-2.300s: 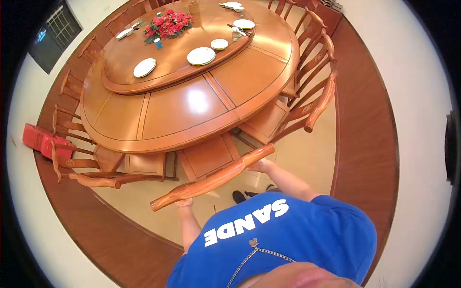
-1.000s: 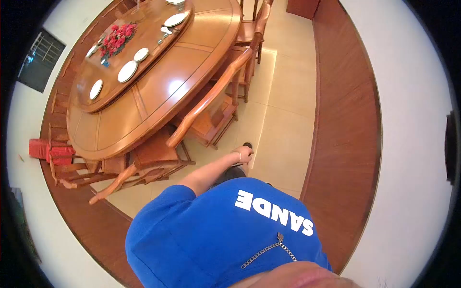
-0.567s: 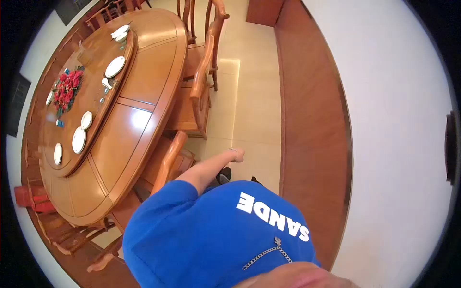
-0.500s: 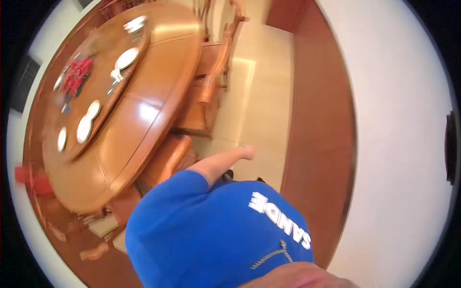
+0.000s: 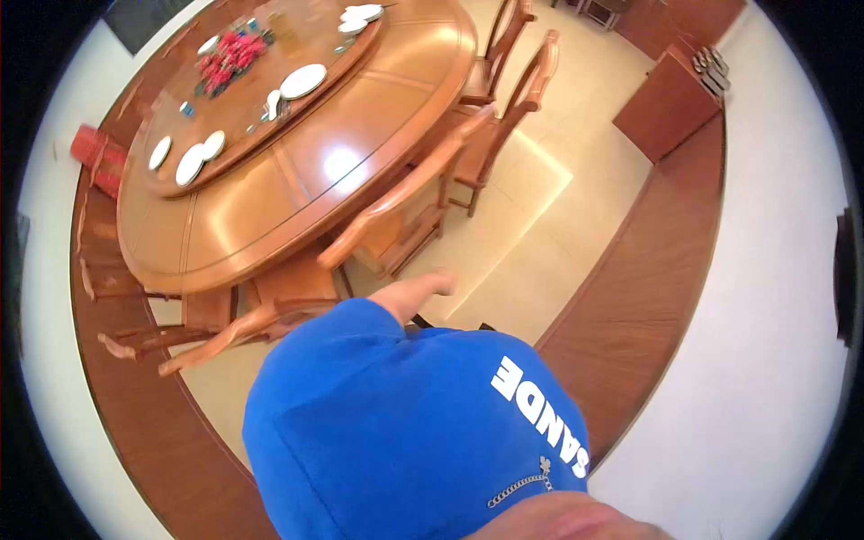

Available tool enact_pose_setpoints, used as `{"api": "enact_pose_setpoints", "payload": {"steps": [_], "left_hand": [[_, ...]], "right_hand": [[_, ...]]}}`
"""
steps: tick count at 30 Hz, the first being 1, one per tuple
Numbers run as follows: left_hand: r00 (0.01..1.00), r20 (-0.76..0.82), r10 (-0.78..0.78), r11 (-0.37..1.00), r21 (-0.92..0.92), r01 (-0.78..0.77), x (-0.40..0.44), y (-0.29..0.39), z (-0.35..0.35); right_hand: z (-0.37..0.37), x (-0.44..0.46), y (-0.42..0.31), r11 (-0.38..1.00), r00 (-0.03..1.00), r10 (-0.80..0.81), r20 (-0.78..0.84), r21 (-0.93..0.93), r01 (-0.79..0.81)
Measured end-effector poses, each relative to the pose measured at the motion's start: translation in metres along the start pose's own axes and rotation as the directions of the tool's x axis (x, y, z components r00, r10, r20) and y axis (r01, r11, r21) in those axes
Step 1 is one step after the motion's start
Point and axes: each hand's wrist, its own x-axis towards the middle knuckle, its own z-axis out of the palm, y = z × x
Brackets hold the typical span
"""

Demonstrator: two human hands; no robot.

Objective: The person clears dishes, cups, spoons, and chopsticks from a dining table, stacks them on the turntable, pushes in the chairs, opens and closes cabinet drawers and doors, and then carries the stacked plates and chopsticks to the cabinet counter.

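My left hand point(image 5: 442, 282) hangs in front of my body, past the end of my bare forearm, over the pale tiled floor. Only its rounded back shows; the fingers are hidden, so I cannot tell whether it is open or closed. A wooden chair point(image 5: 409, 202) with a curved top rail is nearest to it. Beyond that chair spreads a large round wooden table point(image 5: 261, 225). My right hand is out of view, behind my blue shirt point(image 5: 405, 405) or outside the picture.
White plates point(image 5: 303, 81) and red flowers point(image 5: 232, 61) are on the table's raised turntable point(image 5: 301, 115). More wooden chairs point(image 5: 531, 90) surround the table. A brown cabinet point(image 5: 668, 103) stands at the far right, by the white wall point(image 5: 765, 225). Tiled floor point(image 5: 540, 216) runs between.
My view has shifted, bringing the cabinet and more floor into sight at the far right. The table now sits higher and further right in view. My left hand has moved slightly left.
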Motion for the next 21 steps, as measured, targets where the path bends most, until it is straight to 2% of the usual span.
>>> {"api": "enact_pose_setpoints", "payload": {"steps": [1, 2, 3, 5, 7, 8, 10, 11, 13, 14, 16, 17, 18, 20, 21], "left_hand": [[0.995, -0.009, -0.102, 0.991, -0.082, 0.101, 0.029, -0.03, 0.02], [0.968, 0.093, -0.233, 0.967, -0.081, 0.241, 0.013, -0.031, 0.013], [0.992, -0.007, -0.127, 0.986, -0.114, 0.125, 0.005, -0.039, 0.001], [0.959, -0.036, -0.282, 0.948, -0.161, 0.273, 0.024, -0.055, 0.002], [0.929, 0.069, -0.364, 0.844, -0.397, 0.361, 0.035, -0.049, -0.018], [0.931, 0.094, -0.353, 0.846, -0.393, 0.361, 0.04, -0.04, -0.026], [0.879, 0.18, -0.441, 0.602, -0.668, 0.438, 0.022, 0.001, -0.033], [0.881, 0.192, -0.433, 0.601, -0.667, 0.441, 0.038, 0.007, -0.03], [0.844, 0.261, -0.468, 0.496, -0.714, 0.495, 0.085, 0.001, -0.011], [0.845, 0.263, -0.465, 0.502, -0.708, 0.496, 0.105, 0.006, -0.021], [0.891, 0.287, -0.353, 0.736, -0.502, 0.453, 0.147, 0.009, -0.054], [0.887, 0.315, -0.338, 0.775, -0.441, 0.452, 0.18, 0.015, -0.082], [0.894, 0.31, -0.323, 0.785, -0.44, 0.436, 0.209, 0.021, -0.113], [0.89, 0.273, -0.365, 0.682, -0.573, 0.455, 0.273, 0.029, -0.183], [0.919, 0.19, -0.346, 0.733, -0.557, 0.391, 0.315, 0.028, -0.212]], "right_hand": [[-0.012, 0.019, -0.018, 1.0, 1.0, -0.013, 0.004, -0.012, 0.013], [-0.028, 0.035, -0.036, 1.0, 1.0, -0.023, 0.0, -0.009, 0.023], [-0.038, 0.056, -0.056, 0.999, 0.999, -0.033, 0.0, -0.012, 0.033], [-0.057, 0.091, -0.099, 0.998, 0.998, -0.069, -0.01, -0.011, 0.069], [-0.071, 0.14, -0.133, 0.992, 0.993, -0.118, -0.019, 0.033, 0.119], [-0.08, 0.146, -0.174, 0.987, 0.992, -0.125, -0.005, 0.105, 0.125], [-0.111, 0.149, -0.23, 0.957, 0.985, -0.167, 0.03, 0.247, 0.155], [-0.116, 0.164, -0.257, 0.935, 0.978, -0.198, 0.068, 0.312, 0.168], [-0.105, 0.202, -0.299, 0.946, 0.974, -0.205, 0.101, 0.274, 0.171], [-0.1, 0.22, -0.315, 0.956, 0.969, -0.204, 0.14, 0.242, 0.166], [-0.089, 0.234, -0.34, 0.957, 0.981, -0.167, 0.096, 0.254, 0.138], [-0.098, 0.241, -0.353, 0.965, 0.959, -0.258, 0.119, 0.073, 0.251], [-0.112, 0.249, -0.371, 0.925, 0.926, -0.345, 0.152, -0.113, 0.363], [-0.131, 0.258, -0.405, 0.955, 0.963, -0.244, 0.115, -0.141, 0.259], [-0.136, 0.263, -0.417, 0.975, 0.981, -0.172, 0.089, -0.124, 0.182]]}}
